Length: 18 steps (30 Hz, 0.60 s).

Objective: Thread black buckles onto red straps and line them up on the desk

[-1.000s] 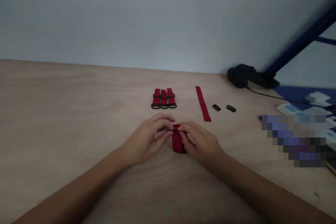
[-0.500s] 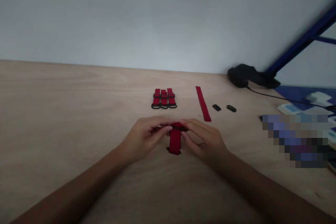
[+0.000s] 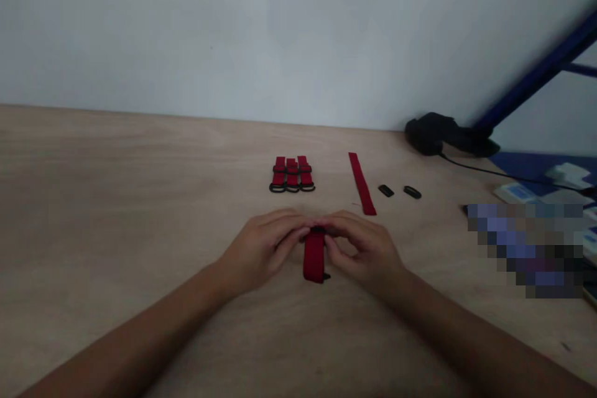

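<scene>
Between hands (image 3: 261, 249) (image 3: 368, 252), red strap (image 3: 314, 259) (top pinched)

Nothing legible anywhere — no word, number or brand can be read. The red strap (image 3: 314, 258) shows only plain webbing. The pale packets (image 3: 513, 193) at the far right of the table (image 3: 116, 211) carry blue patches — too small and blurred to make out.

Assembly workbench (image 3: 116, 199) — red straps (image 3: 291, 174), black buckles (image 3: 398, 191)
</scene>
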{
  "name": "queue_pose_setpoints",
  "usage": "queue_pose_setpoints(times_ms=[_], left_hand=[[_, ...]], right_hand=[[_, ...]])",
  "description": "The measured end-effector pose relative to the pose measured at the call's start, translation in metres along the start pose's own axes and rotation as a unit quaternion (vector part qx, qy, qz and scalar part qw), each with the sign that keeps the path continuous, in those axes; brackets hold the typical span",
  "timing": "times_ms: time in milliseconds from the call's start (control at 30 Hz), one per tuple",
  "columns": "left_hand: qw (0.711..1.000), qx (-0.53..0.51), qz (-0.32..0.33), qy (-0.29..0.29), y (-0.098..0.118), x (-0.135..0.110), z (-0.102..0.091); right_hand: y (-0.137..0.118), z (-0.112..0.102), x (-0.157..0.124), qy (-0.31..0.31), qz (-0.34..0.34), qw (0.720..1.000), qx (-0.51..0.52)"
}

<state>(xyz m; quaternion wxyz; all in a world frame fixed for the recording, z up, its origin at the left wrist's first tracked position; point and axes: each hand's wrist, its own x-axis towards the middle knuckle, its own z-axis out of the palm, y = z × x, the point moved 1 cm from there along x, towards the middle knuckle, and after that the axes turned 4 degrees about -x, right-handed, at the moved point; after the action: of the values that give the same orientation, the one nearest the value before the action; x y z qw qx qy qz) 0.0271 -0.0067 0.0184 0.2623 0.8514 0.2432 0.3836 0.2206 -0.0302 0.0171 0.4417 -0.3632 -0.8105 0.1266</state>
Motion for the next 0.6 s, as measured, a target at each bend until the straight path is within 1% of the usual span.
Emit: queue_pose_setpoints(times_ms=[100,167,233,300,367,433,533,600], left_hand=[[0.999,-0.005,-0.036,-0.002,0.000,0.000,0.000],[0.997,-0.024,-0.079,-0.002,-0.001,0.000,0.002],[0.990,-0.052,-0.128,0.014,-0.002,0.000,0.003],[0.984,-0.080,-0.160,0.021,-0.003,0.000,0.005],[0.982,-0.093,-0.162,0.012,-0.004,0.001,0.006],[0.985,-0.076,-0.151,-0.009,-0.004,0.002,0.007],[0.990,-0.029,-0.135,-0.021,-0.003,0.002,0.007],[0.992,-0.026,-0.123,-0.023,-0.003,0.003,0.007]], right_hand=[[0.002,0.003,-0.002,-0.024,0.055,0.997,0.042],[0.005,0.005,-0.004,-0.036,0.094,0.993,0.070],[0.008,0.008,-0.006,-0.036,0.144,0.984,0.100],[0.011,0.010,-0.007,-0.022,0.191,0.972,0.134],[0.013,0.012,-0.008,-0.006,0.215,0.964,0.159],[0.014,0.012,-0.007,-0.002,0.213,0.963,0.164],[0.015,0.011,-0.005,-0.028,0.196,0.969,0.146],[0.017,0.010,-0.004,-0.048,0.199,0.968,0.145]])
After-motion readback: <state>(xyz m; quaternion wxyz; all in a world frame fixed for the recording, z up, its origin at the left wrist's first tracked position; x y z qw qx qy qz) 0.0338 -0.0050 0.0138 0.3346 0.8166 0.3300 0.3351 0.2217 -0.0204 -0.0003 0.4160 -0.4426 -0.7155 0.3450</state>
